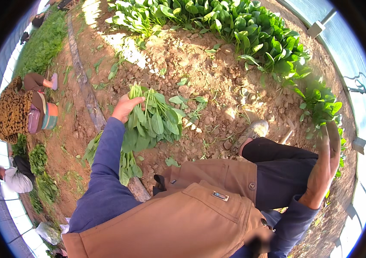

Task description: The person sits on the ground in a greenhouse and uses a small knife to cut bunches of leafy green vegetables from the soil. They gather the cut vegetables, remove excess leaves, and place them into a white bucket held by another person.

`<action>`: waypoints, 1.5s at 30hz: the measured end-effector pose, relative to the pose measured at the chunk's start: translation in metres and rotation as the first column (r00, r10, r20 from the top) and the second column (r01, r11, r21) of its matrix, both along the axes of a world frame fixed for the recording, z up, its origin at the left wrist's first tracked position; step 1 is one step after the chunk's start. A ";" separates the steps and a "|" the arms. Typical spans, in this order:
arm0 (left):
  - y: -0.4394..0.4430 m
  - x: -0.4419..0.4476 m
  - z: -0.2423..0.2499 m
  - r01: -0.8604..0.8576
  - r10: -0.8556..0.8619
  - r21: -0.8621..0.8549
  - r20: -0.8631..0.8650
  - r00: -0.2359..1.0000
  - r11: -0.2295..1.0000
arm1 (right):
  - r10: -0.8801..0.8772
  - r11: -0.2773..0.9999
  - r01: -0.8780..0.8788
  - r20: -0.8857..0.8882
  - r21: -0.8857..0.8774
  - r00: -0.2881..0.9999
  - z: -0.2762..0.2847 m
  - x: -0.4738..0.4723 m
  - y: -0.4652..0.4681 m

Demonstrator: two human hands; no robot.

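My left hand [125, 107] is closed around the stems of a bunch of leafy greens that look like spinach [154, 122]. The cut stem ends point up past my thumb, and the broad leaves hang down to the right over the soil. At the right side, my right hand [326, 161] reaches with its fingers up against spinach leaves [328, 103] of the standing row. Those leaves are partly blurred. Whether the fingers grip any stems cannot be seen. Below my left forearm, more picked greens [127, 166] show on the ground.
Standing spinach [250, 29] curves along the top and right. A dark strip [81, 71] runs along the soil [176, 54]. On the left are a crouching person [15, 109], another person [18, 175] and piled greens [46, 187]. Plastic sheeting [353, 48] borders the right.
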State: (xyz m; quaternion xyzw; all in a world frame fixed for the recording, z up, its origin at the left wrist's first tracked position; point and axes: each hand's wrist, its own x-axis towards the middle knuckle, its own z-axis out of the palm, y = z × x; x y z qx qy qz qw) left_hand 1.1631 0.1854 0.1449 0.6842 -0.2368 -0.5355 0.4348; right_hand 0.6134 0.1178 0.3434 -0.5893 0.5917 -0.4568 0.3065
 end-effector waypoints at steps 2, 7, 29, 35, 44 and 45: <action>0.007 0.040 -0.049 -0.015 0.008 0.131 0.053 0.999 0.991 | -0.019 1.000 0.014 0.183 0.028 0.983 -0.001 -0.025 0.002; -0.029 0.047 -0.144 -0.147 0.112 0.308 0.130 0.985 0.940 | -0.032 0.999 0.040 0.235 -0.030 0.971 0.005 -0.045 0.007; 0.022 0.021 -0.233 -0.113 -0.155 0.234 0.867 0.473 0.966 | -0.274 0.955 0.296 0.313 -0.023 0.909 0.011 -0.105 0.007; -0.005 -0.021 -0.171 -0.353 -0.201 0.209 0.978 0.061 0.912 | -0.452 0.886 0.396 0.255 0.240 0.855 -0.130 -0.205 -0.001; -0.166 -0.224 -0.060 0.903 -0.421 0.100 0.902 0.095 0.419 | -0.267 0.700 0.484 -0.437 0.525 0.859 -0.391 -0.175 0.015; -0.187 -0.260 -0.047 0.947 -0.457 0.129 0.889 0.021 0.294 | -0.284 0.706 0.467 -0.392 0.533 0.875 -0.395 -0.164 0.013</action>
